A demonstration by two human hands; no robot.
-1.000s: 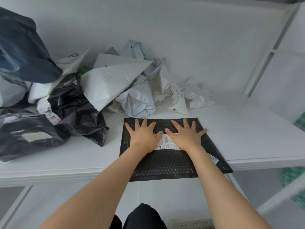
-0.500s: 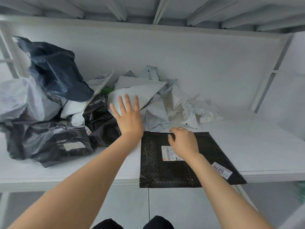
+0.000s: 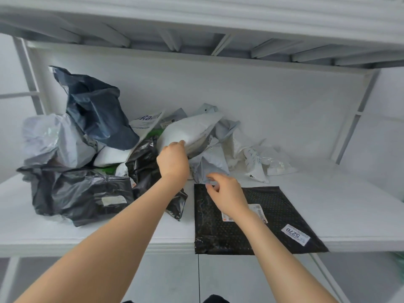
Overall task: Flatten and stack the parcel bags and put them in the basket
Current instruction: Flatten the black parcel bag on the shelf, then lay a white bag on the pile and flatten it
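At the left of the frame a heap of crumpled bags lay on the white shelf (image 3: 328,204): a black bag (image 3: 83,193) low down, a dark blue bag (image 3: 96,114) standing above it against the back wall. Toward the centre, the left hand (image 3: 173,161) had its fingers closed on the lower left corner of a white parcel bag (image 3: 192,130), which rested on top of the heap. That bag's long axis ran from lower left up to upper right, its far end pointing at the back wall. Just right of centre, the right hand (image 3: 227,194) was half curled, fingertips pinching or touching the edge of a grey bag (image 3: 209,165); I could not tell whether it truly held it. Beneath that hand lay the flattened black bubble mailer (image 3: 251,221), its front edge overhanging the shelf lip, its long axis running front to back, slanting toward the lower right.

The basket was not in sight.

Pulling the white bag free looked likely to drag its neighbours along and tumble them onto the flattened mailer, or nudge the overhanging mailer off the shelf.
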